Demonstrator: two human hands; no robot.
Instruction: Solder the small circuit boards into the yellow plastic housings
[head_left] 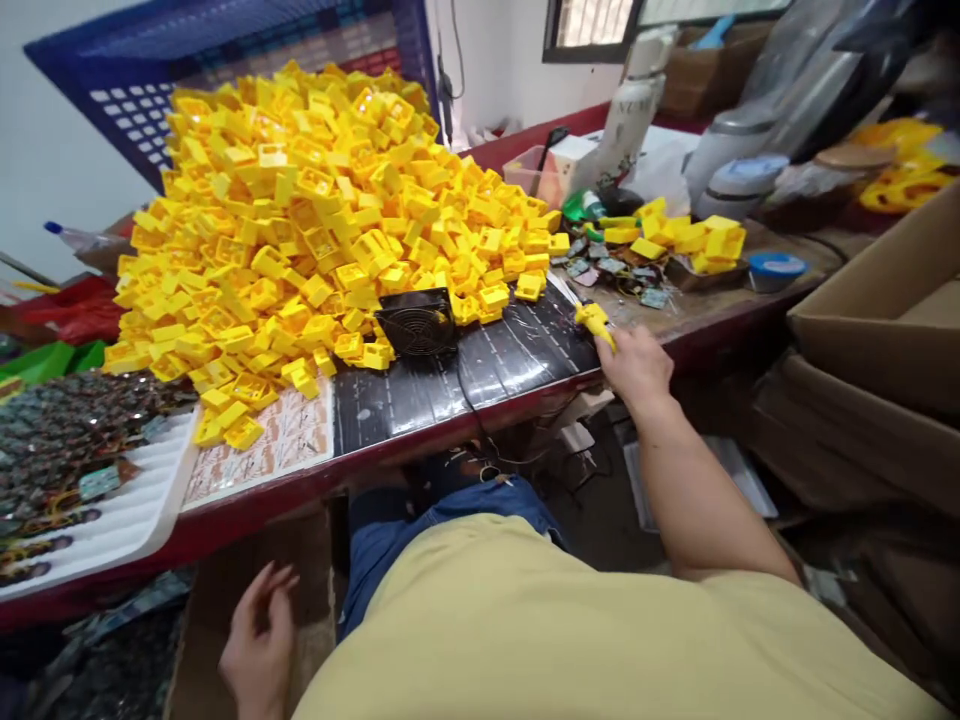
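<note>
My right hand reaches out to the table's front edge and is closed on a small yellow plastic piece. My left hand hangs low beside my lap, below the table, with fingers loosely apart and nothing in it, resting near a brown cardboard box. A big heap of yellow plastic housings covers the middle of the table. A small black fan sits at the heap's front edge.
A white tray with dark circuit boards lies at the left. A smaller pile of yellow parts and loose boards sit at the right, with a blue tape roll. A blue crate stands behind the heap. Cardboard boxes stand at the right.
</note>
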